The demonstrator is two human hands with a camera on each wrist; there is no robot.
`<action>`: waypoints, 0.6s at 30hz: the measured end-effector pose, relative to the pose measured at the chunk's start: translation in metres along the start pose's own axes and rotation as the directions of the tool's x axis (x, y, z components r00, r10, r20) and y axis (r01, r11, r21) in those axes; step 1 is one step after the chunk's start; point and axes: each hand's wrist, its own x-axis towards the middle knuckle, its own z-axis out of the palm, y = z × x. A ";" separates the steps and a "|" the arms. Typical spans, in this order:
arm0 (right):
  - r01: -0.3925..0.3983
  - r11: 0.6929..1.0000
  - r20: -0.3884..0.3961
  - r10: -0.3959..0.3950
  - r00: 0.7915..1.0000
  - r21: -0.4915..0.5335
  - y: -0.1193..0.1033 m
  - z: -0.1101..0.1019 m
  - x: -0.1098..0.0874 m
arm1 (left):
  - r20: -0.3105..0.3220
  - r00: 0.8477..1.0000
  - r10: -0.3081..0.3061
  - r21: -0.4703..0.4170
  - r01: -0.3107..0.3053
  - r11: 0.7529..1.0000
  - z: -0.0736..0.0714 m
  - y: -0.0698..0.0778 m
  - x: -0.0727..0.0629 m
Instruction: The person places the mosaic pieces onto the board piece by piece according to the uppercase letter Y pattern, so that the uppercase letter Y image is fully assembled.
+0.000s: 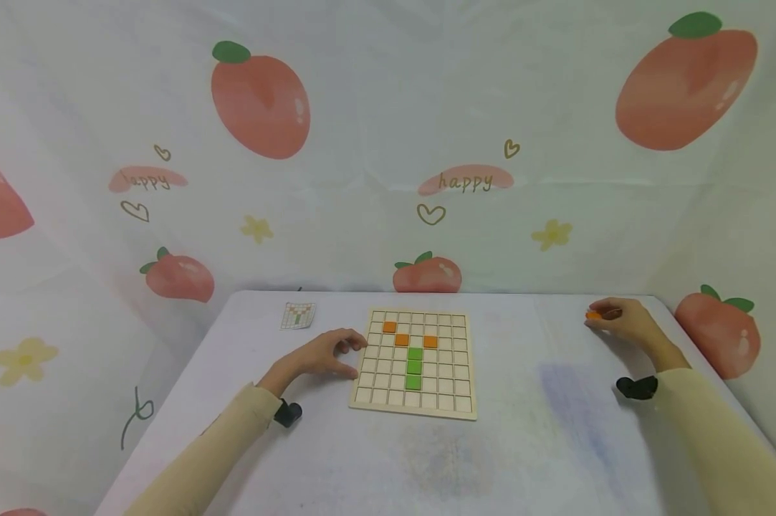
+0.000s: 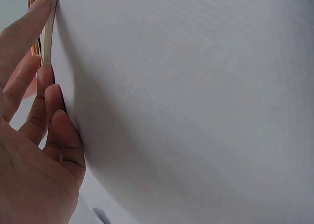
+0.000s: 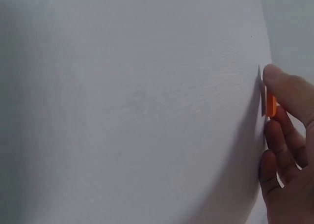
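A wooden grid board (image 1: pixel 413 411) lies on the white table. Three orange tiles (image 1: pixel 390 327) sit in its upper cells, in a rough V. Below them, three green tiles (image 1: pixel 414 367) form a column. My left hand (image 1: pixel 328 352) rests at the board's left edge, thumb and fingers spread and loosely bent; in the left wrist view the fingertips meet the board's side (image 2: pixel 48 37). At the table's far right, my right hand (image 1: pixel 628 326) pinches an orange tile (image 3: pixel 271 102) between thumb and fingers, just over the table surface.
A small paper card (image 1: pixel 297 315) printed with a coloured grid pattern lies at the back left of the table (image 1: pixel 516 459). Behind the table hangs a white cloth (image 1: pixel 362 236) printed with peaches. Dark wrist devices (image 1: pixel 637 388) are worn on both arms.
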 end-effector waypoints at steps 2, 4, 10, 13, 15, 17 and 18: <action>0.006 1.000 0.005 -0.006 1.000 0.002 -0.002 0.000 -0.001 | 0.000 1.000 0.005 -0.001 -0.005 1.000 0.000 0.000 0.000; 0.026 1.000 0.010 -0.026 1.000 0.006 -0.005 -0.001 -0.003 | 0.000 1.000 0.006 -0.001 -0.006 1.000 0.001 0.000 0.000; 0.130 0.989 0.027 -0.132 0.991 0.068 -0.021 0.001 -0.004 | -0.002 1.000 -0.010 0.003 0.010 1.000 0.001 -0.001 0.000; 0.204 0.973 0.003 -0.205 0.979 0.104 -0.030 0.005 -0.004 | -0.001 1.000 -0.018 0.003 0.018 1.000 0.000 -0.001 0.000; 0.242 0.963 -0.007 -0.243 0.970 0.120 -0.035 0.008 -0.003 | -0.001 1.000 -0.019 0.002 0.019 1.000 0.001 0.000 0.000; 0.250 0.957 -0.006 -0.252 0.968 0.144 -0.039 0.011 -0.002 | 0.000 1.000 -0.016 -0.001 0.016 1.000 0.001 0.001 0.000; 0.244 0.957 0.005 -0.248 0.969 0.160 -0.041 0.013 -0.002 | 0.000 1.000 -0.015 -0.002 0.015 1.000 0.001 0.001 0.000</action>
